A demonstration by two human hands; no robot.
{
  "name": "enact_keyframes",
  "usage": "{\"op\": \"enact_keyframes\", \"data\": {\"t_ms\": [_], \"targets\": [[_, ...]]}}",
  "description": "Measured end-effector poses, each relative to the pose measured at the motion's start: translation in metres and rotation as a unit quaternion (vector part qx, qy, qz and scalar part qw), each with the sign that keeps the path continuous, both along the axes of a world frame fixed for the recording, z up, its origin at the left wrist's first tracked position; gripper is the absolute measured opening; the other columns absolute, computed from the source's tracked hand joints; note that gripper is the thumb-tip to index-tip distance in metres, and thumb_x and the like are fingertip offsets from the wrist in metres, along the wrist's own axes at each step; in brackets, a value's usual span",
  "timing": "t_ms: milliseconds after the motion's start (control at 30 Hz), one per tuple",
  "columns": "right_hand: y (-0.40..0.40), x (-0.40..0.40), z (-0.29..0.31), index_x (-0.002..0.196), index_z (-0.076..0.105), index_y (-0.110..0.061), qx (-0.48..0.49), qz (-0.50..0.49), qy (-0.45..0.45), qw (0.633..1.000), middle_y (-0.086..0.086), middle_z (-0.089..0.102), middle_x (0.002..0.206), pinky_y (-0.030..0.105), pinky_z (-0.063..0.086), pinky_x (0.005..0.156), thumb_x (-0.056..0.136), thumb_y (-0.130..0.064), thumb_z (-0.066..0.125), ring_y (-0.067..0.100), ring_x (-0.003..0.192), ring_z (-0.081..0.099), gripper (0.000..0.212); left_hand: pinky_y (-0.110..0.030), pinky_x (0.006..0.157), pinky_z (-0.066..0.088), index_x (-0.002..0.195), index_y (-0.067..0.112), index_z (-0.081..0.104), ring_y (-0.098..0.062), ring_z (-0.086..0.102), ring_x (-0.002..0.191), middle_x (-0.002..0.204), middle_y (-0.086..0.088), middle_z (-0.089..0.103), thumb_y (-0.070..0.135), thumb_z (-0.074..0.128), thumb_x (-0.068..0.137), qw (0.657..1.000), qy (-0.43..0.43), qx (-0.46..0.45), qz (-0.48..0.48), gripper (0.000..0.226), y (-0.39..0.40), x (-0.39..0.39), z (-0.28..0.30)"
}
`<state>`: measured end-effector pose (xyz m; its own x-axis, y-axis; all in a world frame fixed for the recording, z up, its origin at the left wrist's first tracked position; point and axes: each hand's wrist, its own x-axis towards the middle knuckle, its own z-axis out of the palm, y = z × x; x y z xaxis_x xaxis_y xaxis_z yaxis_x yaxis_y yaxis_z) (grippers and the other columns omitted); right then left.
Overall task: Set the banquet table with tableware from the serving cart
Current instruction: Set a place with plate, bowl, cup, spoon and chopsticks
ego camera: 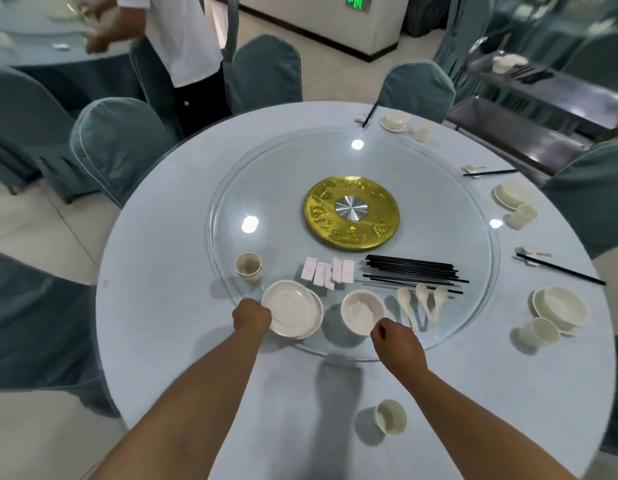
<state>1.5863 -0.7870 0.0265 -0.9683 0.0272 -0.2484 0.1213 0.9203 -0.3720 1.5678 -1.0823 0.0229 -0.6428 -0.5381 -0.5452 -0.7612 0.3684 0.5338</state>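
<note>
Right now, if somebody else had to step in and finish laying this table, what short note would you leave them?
Left hand grips the top plate of the plate stack on the glass turntable.
Right hand is curled at the rim of the bowl; grip unclear.
Also on the turntable: stacked cups, chopstick rests, chopsticks, spoons.
Done: about four settings along the right side.
Left: the near seat has only a cup; the left side is bare.
</note>
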Motion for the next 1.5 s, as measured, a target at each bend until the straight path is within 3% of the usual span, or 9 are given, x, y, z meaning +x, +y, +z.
{"op": "enact_keyframes", "data": {"t_ms": [100,167,233,333,533,900,1067,1300,1500], "targets": [[-0.005,0.007,0.011,0.065,0.045,-0.021,-0.045,-0.017,-0.063,0.997,-0.003,0.054,0.063,0.027,0.040,0.053,0.095,-0.027,0.043,0.014,0.058,0.050,0.030,-0.040,0.084,0.057,0.091,-0.004,0.070,-0.038,0.068,0.092,0.095,-0.024,0.071,0.005,0.061,0.081,0.998,0.040,0.044,-0.007,0.016,0.016,0.009,0.022],[-0.009,0.012,0.018,0.081,0.060,-0.015,-0.145,-0.063,-0.117,0.980,0.003,0.066,0.078,0.028,0.047,0.061,0.097,-0.031,0.046,0.019,0.066,0.062,0.026,-0.047,0.080,0.059,0.079,-0.003,0.066,-0.038,0.069,0.087,0.089,-0.026,0.068,0.001,0.065,0.078,0.993,0.068,0.094,-0.005,0.004,0.033,0.016,0.036],[-0.007,0.018,0.025,0.094,0.064,-0.011,-0.258,-0.129,-0.153,0.945,0.008,0.070,0.088,0.028,0.048,0.057,0.098,-0.034,0.048,0.019,0.064,0.066,0.029,-0.048,0.074,0.060,0.074,0.003,0.061,-0.036,0.068,0.080,0.084,-0.021,0.064,-0.002,0.068,0.078,0.987,0.082,0.141,-0.004,0.009,0.055,0.022,0.046],[0.008,0.029,0.031,0.095,0.065,-0.009,-0.324,-0.177,-0.140,0.919,0.008,0.071,0.088,0.027,0.046,0.053,0.098,-0.029,0.049,0.019,0.063,0.067,0.026,-0.037,0.062,0.059,0.076,0.007,0.058,-0.029,0.063,0.067,0.082,-0.018,0.062,-0.001,0.068,0.080,0.979,0.073,0.187,-0.042,0.013,0.092,0.030,0.052],[0.081,0.061,0.021,0.083,0.067,-0.001,-0.388,-0.309,-0.097,0.863,0.014,0.068,0.071,0.029,0.044,0.053,0.086,-0.005,0.056,0.022,0.057,0.061,0.012,-0.036,0.064,0.061,0.091,0.004,0.058,-0.029,0.063,0.074,0.092,-0.019,0.061,-0.001,0.069,0.080,0.968,0.034,0.226,-0.102,0.016,0.165,0.037,0.043],[0.195,0.137,-0.003,0.070,0.064,-0.003,-0.392,-0.468,-0.114,0.784,0.012,0.063,0.065,0.026,0.040,0.049,0.080,-0.001,0.057,0.020,0.054,0.059,0.012,-0.046,0.077,0.061,0.080,0.003,0.065,-0.031,0.067,0.073,0.083,-0.020,0.068,0.003,0.059,0.083,0.942,-0.011,0.181,-0.283,0.006,0.303,0.042,0.006],[0.217,0.162,-0.031,0.073,0.067,-0.005,-0.344,-0.502,-0.144,0.780,0.014,0.073,0.076,0.026,0.044,0.053,0.087,-0.008,0.057,0.022,0.063,0.064,0.017,-0.034,0.073,0.060,0.068,0.006,0.066,-0.026,0.068,0.071,0.072,-0.010,0.070,0.006,0.055,0.078,0.914,-0.047,0.102,-0.389,0.015,0.346,0.040,-0.015],[0.218,0.174,-0.066,0.067,0.066,-0.010,-0.290,-0.506,-0.219,0.782,0.014,0.075,0.081,0.026,0.045,0.058,0.084,-0.007,0.054,0.023,0.069,0.066,0.021,-0.024,0.054,0.039,0.061,0.010,0.050,-0.017,0.051,0.062,0.064,-0.002,0.053,0.008,0.047,0.085,0.855,-0.091,-0.018,-0.510,0.024,0.376,0.038,-0.046],[0.211,0.174,-0.090,0.072,0.070,-0.005,-0.262,-0.484,-0.272,0.789,0.012,0.074,0.078,0.027,0.050,0.059,0.083,-0.011,0.056,0.024,0.069,0.065,0.019,-0.026,0.066,0.041,0.062,0.012,0.047,-0.025,0.060,0.082,0.082,-0.010,0.062,0.017,0.050,0.091,0.837,-0.126,-0.051,-0.530,0.029,0.369,0.034,-0.068]]}}
